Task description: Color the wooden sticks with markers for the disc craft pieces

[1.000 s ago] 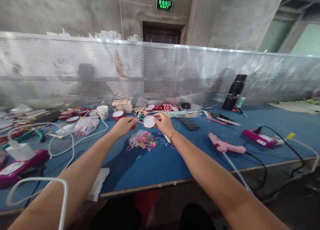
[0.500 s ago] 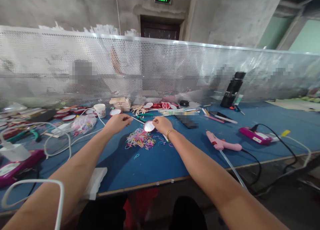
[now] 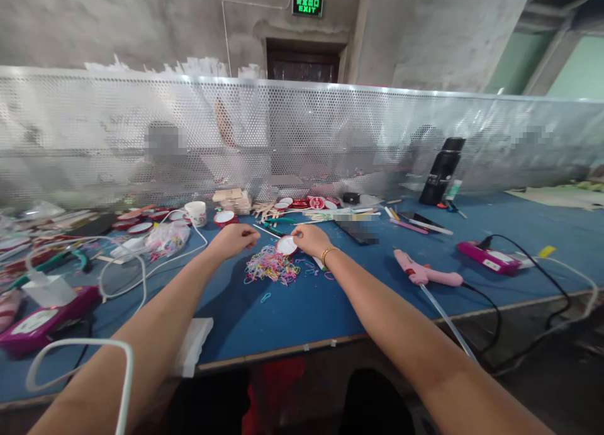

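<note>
My right hand (image 3: 314, 241), with a beaded bracelet at the wrist, pinches the edge of a small round red-rimmed disc (image 3: 286, 246) with a pale face. Left of it, my left hand (image 3: 237, 240) is closed, thumb and fingertips together; whatever they hold is too small to make out. A thin white stick (image 3: 267, 230) shows just beyond its fingertips, and I cannot tell whether they touch it. Under the disc lies a heap of colourful small loops (image 3: 271, 266), with one blue loop (image 3: 266, 298) apart from it.
On the right lie a pink glue gun (image 3: 425, 274) and a magenta power box (image 3: 488, 257); a black bottle (image 3: 441, 174) stands behind. A paper cup (image 3: 195, 213), red-rimmed discs (image 3: 225, 218) and wooden sticks (image 3: 267, 209) line the back. White cable (image 3: 127, 372) loops over the left side.
The whole view has shifted slightly, moving things right and down. The disc's face has lost its bright glare and now looks dull white. Both hands keep nearly the same places.
</note>
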A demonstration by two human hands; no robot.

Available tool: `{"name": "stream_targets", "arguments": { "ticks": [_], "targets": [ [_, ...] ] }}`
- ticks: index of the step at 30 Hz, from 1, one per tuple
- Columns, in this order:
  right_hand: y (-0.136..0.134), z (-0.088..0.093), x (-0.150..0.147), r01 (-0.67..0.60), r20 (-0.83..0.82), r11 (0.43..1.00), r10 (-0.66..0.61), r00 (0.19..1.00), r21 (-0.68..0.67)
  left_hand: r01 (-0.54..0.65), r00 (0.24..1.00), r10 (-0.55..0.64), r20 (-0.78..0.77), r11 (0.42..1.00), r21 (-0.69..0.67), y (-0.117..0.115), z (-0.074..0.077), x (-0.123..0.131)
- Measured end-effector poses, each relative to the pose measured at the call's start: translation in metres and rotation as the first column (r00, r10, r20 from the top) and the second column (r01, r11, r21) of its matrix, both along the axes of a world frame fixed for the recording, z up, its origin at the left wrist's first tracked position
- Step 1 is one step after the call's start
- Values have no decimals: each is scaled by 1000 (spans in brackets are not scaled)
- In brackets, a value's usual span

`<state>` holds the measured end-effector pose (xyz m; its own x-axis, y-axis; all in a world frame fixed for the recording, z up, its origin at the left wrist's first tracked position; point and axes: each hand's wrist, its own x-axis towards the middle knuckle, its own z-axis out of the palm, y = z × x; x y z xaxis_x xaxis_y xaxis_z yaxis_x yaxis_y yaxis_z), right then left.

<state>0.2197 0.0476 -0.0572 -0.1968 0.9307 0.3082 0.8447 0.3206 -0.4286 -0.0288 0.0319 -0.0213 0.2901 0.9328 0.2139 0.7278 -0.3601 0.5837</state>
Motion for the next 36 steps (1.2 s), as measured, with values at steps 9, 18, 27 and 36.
{"name": "stream_targets", "arguments": {
  "ticks": [9,18,27,36],
  "targets": [
    [2,-3,-1,11,28,1000,-11,1000,4,12,998,-8,65,998,-59,-1,-1,3],
    [-2,0,-1,5,27,999,-6,1000,41,14,993,-7,114,998,-63,0,-2,7],
    [-7,2,-2,8,9,999,-8,1000,39,-17,983,21,185,1000,-24,-5,1,7],
    [-5,-1,-3,17,14,999,-17,1000,42,-36,980,32,196,999,17,2,-7,-1]
  ]
}}
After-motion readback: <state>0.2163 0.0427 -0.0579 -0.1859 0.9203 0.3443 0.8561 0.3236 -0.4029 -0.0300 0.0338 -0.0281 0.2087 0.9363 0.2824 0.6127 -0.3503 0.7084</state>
